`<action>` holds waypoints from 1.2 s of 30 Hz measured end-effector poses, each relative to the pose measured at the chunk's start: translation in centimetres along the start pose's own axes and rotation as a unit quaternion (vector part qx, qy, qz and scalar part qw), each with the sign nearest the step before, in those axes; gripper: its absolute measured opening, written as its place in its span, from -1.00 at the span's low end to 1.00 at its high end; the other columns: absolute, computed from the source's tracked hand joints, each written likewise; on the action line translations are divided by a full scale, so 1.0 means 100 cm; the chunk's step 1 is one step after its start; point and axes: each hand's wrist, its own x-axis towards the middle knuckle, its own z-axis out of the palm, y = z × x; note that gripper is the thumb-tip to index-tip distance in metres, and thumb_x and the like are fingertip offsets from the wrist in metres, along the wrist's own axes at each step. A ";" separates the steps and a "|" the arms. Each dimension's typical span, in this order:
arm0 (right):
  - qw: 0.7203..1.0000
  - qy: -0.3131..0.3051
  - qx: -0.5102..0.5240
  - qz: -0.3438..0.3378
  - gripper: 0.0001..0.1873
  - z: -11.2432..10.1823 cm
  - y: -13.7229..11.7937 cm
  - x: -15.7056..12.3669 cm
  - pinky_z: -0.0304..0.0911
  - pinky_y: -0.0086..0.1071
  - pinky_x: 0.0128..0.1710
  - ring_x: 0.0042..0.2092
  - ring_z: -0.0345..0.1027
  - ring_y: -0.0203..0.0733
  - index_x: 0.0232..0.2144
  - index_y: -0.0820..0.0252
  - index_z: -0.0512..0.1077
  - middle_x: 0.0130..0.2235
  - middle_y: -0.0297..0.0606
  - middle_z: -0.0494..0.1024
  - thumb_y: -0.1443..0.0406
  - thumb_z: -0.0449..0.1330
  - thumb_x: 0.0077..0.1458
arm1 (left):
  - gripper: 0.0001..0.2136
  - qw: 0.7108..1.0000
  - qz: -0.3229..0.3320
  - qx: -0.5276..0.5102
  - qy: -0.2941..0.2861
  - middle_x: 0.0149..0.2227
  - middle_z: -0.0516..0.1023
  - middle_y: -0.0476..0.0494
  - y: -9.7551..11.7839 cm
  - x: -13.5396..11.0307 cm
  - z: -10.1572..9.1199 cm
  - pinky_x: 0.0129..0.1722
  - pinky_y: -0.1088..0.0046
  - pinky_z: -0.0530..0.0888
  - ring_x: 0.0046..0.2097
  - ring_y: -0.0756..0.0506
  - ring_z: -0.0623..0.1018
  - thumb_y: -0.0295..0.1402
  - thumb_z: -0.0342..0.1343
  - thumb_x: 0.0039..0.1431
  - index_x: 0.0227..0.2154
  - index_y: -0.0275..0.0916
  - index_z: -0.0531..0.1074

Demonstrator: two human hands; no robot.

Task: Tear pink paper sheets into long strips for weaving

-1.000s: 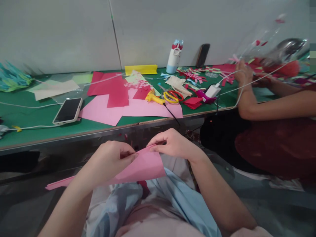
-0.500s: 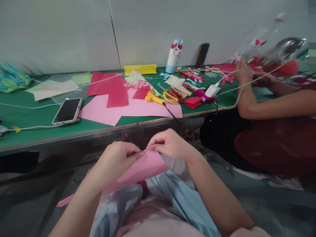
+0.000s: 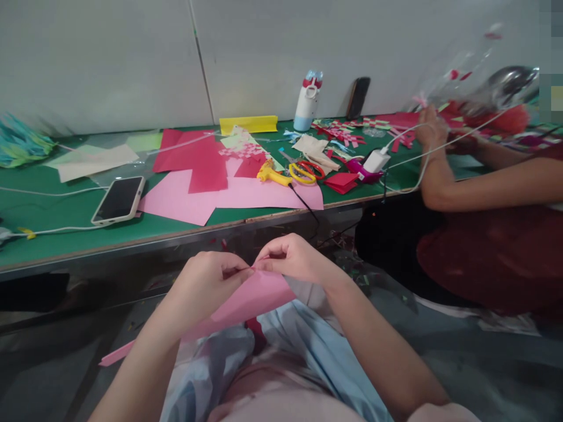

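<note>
Over my lap I hold a sheet of pink paper (image 3: 250,299) by its upper edge. My left hand (image 3: 213,278) pinches that edge between thumb and fingers. Right beside it, my right hand (image 3: 292,258) is closed on the same edge, the fingertips of both hands almost touching. The sheet slopes down toward my lap, and its lower left part is hidden behind my left forearm. A folded pink paper strip (image 3: 116,353) sticks out to the left of that forearm. Something dark red (image 3: 255,331) shows between my legs below the sheet.
Ahead is a green table (image 3: 53,225) with red paper (image 3: 185,152), pink paper (image 3: 185,196), a yellow glue gun (image 3: 270,173), scissors (image 3: 308,170), a phone (image 3: 119,200) and a bottle (image 3: 307,102). White cables cross it. At right, a co-worker's hands (image 3: 433,132) handle a clear-wrapped bundle.
My right hand has shifted slightly left, closer to my left hand, along the paper's edge. The view has moved a little. Both hands keep their grip.
</note>
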 end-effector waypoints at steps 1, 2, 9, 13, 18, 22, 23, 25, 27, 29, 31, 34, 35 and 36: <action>1.000 0.005 -0.007 0.000 -0.77 0.002 -0.001 0.000 0.25 -0.47 -0.36 -0.32 0.42 -0.22 -0.38 0.31 0.55 -0.40 -0.25 0.58 0.22 0.20 0.05 | -0.76 1.000 -0.002 0.005 0.002 -0.43 0.59 0.01 0.000 0.001 0.001 -0.43 0.48 0.29 -0.39 -0.06 0.49 -0.23 -0.01 0.10 -0.46 -0.14 0.54; 1.000 0.013 -0.015 0.000 -0.79 0.004 -0.002 0.000 0.24 -0.47 -0.37 -0.33 0.42 -0.22 -0.41 0.30 0.55 -0.42 -0.26 0.58 0.25 0.19 0.05 | -0.77 1.000 -0.002 0.012 0.002 -0.46 0.57 0.02 -0.001 0.001 0.003 -0.45 0.48 0.27 -0.41 -0.05 0.47 -0.22 0.00 0.10 -0.47 -0.14 0.53; 0.998 0.021 -0.053 -0.003 -0.81 0.000 -0.005 0.001 0.23 -0.49 -0.35 -0.30 0.46 -0.21 -0.42 0.25 0.58 -0.40 -0.29 0.61 0.36 0.15 0.02 | -0.69 1.000 0.014 -0.016 -0.019 -0.60 0.37 0.04 -0.011 0.009 0.011 -0.53 0.49 0.15 -0.49 0.00 0.31 -0.15 0.00 0.12 -0.59 -0.23 0.42; 0.997 0.040 -0.073 0.001 -0.82 -0.010 -0.004 0.001 0.23 -0.48 -0.38 -0.31 0.45 -0.20 -0.43 0.26 0.57 -0.41 -0.28 0.60 0.31 0.16 0.03 | -0.71 0.998 0.010 -0.050 -0.034 -0.54 0.45 0.01 -0.017 0.011 0.011 -0.50 0.49 0.21 -0.45 -0.03 0.37 -0.16 0.02 0.11 -0.53 -0.23 0.48; 0.996 0.058 -0.069 0.006 -0.81 -0.023 -0.005 0.000 0.24 -0.48 -0.40 -0.36 0.43 -0.22 -0.46 0.31 0.55 -0.43 -0.25 0.59 0.29 0.19 0.01 | -0.71 0.996 0.005 -0.072 -0.044 -0.50 0.50 0.00 -0.022 0.010 0.010 -0.47 0.49 0.26 -0.41 -0.04 0.42 -0.16 0.02 0.12 -0.51 -0.23 0.50; 0.994 0.078 -0.076 0.007 -0.80 -0.034 -0.005 -0.001 0.24 -0.47 -0.43 -0.39 0.42 -0.23 -0.46 0.30 0.56 -0.45 -0.24 0.59 0.25 0.20 0.00 | -0.71 0.996 0.005 -0.073 -0.042 -0.48 0.53 0.00 -0.023 0.006 0.006 -0.44 0.49 0.30 -0.38 -0.06 0.45 -0.15 0.02 0.12 -0.50 -0.21 0.52; 0.994 0.082 -0.078 0.007 -0.80 -0.037 -0.005 -0.002 0.24 -0.47 -0.43 -0.39 0.42 -0.22 -0.45 0.29 0.56 -0.44 -0.24 0.59 0.25 0.21 0.00 | -0.71 0.996 0.005 -0.072 -0.042 -0.47 0.54 0.00 -0.023 0.005 0.005 -0.44 0.49 0.31 -0.37 -0.06 0.46 -0.15 0.02 0.13 -0.49 -0.21 0.52; 0.993 0.086 -0.082 0.007 -0.80 -0.043 -0.007 -0.003 0.25 -0.47 -0.42 -0.38 0.43 -0.22 -0.45 0.29 0.56 -0.43 -0.24 0.60 0.24 0.22 -0.01 | -0.71 0.997 0.006 -0.069 -0.044 -0.45 0.56 0.00 -0.024 0.004 0.003 -0.43 0.48 0.32 -0.35 -0.08 0.48 -0.14 0.01 0.13 -0.47 -0.20 0.53; 0.992 0.088 -0.088 0.006 -0.80 -0.049 -0.008 -0.003 0.25 -0.48 -0.42 -0.37 0.44 -0.22 -0.45 0.28 0.57 -0.42 -0.24 0.60 0.24 0.22 -0.01 | -0.72 0.997 0.008 -0.064 -0.044 -0.43 0.58 0.00 -0.026 0.003 0.001 -0.41 0.48 0.33 -0.33 -0.09 0.50 -0.15 0.01 0.14 -0.45 -0.18 0.54; 0.991 0.090 -0.098 0.001 -0.80 -0.054 -0.008 -0.004 0.26 -0.49 -0.41 -0.36 0.45 -0.22 -0.45 0.26 0.57 -0.41 -0.24 0.61 0.24 0.21 0.00 | -0.73 0.997 0.008 -0.062 -0.041 -0.41 0.59 0.01 -0.028 0.002 0.000 -0.40 0.47 0.35 -0.32 -0.10 0.52 -0.15 0.01 0.14 -0.43 -0.17 0.55; 0.990 0.093 -0.107 -0.004 -0.79 -0.058 -0.007 -0.004 0.27 -0.49 -0.40 -0.34 0.45 -0.22 -0.44 0.26 0.58 -0.40 -0.25 0.61 0.23 0.21 0.00 | -0.74 0.997 0.006 -0.065 -0.042 -0.40 0.60 0.02 -0.031 0.001 0.000 -0.39 0.48 0.36 -0.31 -0.10 0.53 -0.16 0.02 0.14 -0.44 -0.15 0.55; 0.989 0.098 -0.112 -0.007 -0.78 -0.064 -0.003 -0.006 0.27 -0.48 -0.39 -0.35 0.45 -0.22 -0.44 0.26 0.58 -0.40 -0.25 0.61 0.21 0.22 0.00 | -0.75 0.997 0.004 -0.066 -0.048 -0.39 0.61 0.03 -0.036 -0.001 -0.001 -0.39 0.48 0.36 -0.31 -0.09 0.53 -0.17 0.02 0.14 -0.44 -0.14 0.55; 0.989 0.100 -0.113 -0.005 -0.77 -0.065 -0.001 -0.006 0.27 -0.48 -0.40 -0.35 0.45 -0.22 -0.44 0.26 0.57 -0.40 -0.24 0.60 0.20 0.22 0.00 | -0.74 0.997 0.004 -0.064 -0.050 -0.40 0.61 0.04 -0.037 -0.002 -0.001 -0.39 0.49 0.37 -0.31 -0.09 0.53 -0.16 0.02 0.14 -0.45 -0.13 0.55; 0.988 0.102 -0.113 -0.001 -0.77 -0.067 0.000 -0.007 0.27 -0.48 -0.40 -0.36 0.44 -0.22 -0.44 0.26 0.57 -0.41 -0.24 0.60 0.19 0.23 0.00 | -0.74 0.997 0.003 -0.061 -0.051 -0.40 0.61 0.03 -0.039 -0.002 -0.002 -0.40 0.49 0.37 -0.32 -0.09 0.52 -0.16 0.01 0.15 -0.45 -0.14 0.55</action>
